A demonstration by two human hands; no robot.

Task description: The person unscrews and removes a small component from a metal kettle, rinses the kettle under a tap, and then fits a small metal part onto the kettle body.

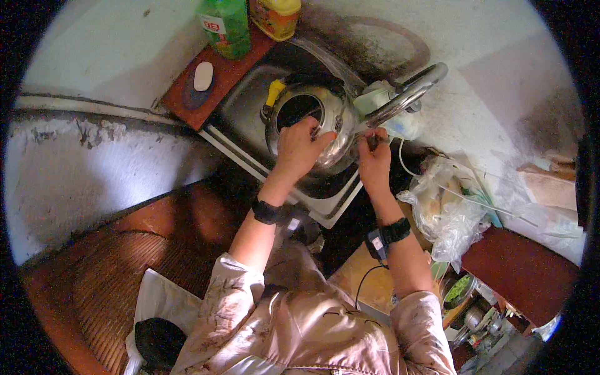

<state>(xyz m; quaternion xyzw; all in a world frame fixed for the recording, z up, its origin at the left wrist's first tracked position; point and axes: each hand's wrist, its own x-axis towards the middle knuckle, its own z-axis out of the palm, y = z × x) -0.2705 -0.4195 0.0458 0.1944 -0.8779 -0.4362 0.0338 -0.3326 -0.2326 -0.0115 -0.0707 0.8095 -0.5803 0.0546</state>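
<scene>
A shiny metal kettle [336, 107] sits in the sink, its round top opening uncovered. Its spout carries a yellow cap [274, 94] at the upper left. My left hand [299, 150] is hooked over the kettle's near rim, fingers bent into the opening and thumb toward the right side of the body. Just right of the kettle, my right hand [375, 164] is closed, pinching a small dark thing that I cannot make out. Above that hand, a thick chrome tap [409, 94] arches up to the right.
The steel sink [240, 103] has a reddish-brown ledge [178, 94] on its left, bearing a white soap bar [203, 76], a green bottle [226, 34] and a yellow container [278, 19]. Clear plastic bags [447, 212] lie right of my right forearm. A brown board [522, 269] juts out at right.
</scene>
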